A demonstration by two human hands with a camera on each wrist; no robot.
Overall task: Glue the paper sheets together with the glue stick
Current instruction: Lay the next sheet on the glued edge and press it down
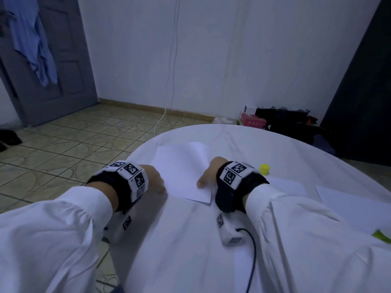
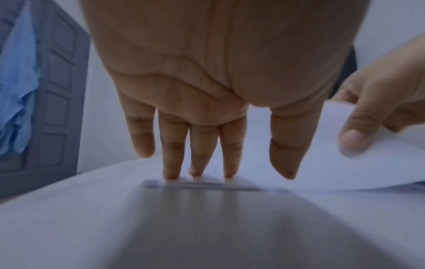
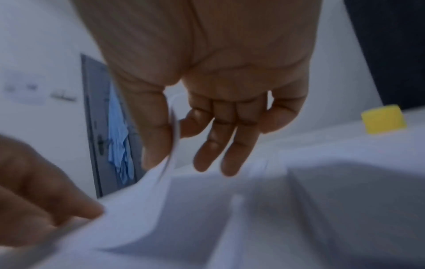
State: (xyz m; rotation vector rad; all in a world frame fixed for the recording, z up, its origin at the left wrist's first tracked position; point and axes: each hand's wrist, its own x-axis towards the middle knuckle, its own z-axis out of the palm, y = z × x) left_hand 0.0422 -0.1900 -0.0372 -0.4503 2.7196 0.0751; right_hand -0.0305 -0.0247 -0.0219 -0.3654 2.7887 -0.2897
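A white paper sheet (image 1: pixel 182 170) lies in the middle of the round white table (image 1: pixel 232 136). My left hand (image 1: pixel 160 185) presses straight fingertips (image 2: pixel 197 172) onto the sheet's near left edge, where a second paper edge (image 2: pixel 207 186) shows just beneath. My right hand (image 1: pixel 203 180) pinches the sheet's right edge between thumb (image 3: pixel 156 145) and forefinger and holds it curled up off the table (image 2: pixel 322 163). A yellow cap (image 1: pixel 264 169) stands just right of that hand. A lime-green object (image 1: pixel 382 235), perhaps the glue stick, lies at the frame's right edge, cut off.
More white sheets (image 1: pixel 349 201) lie on the table's right side. A dark cable (image 1: pixel 252 256) runs from my right wrist toward me. Beyond the table are tiled floor (image 1: pixel 74 140), a grey door (image 1: pixel 61 60) and dark bags (image 1: pixel 292 123) by the wall.
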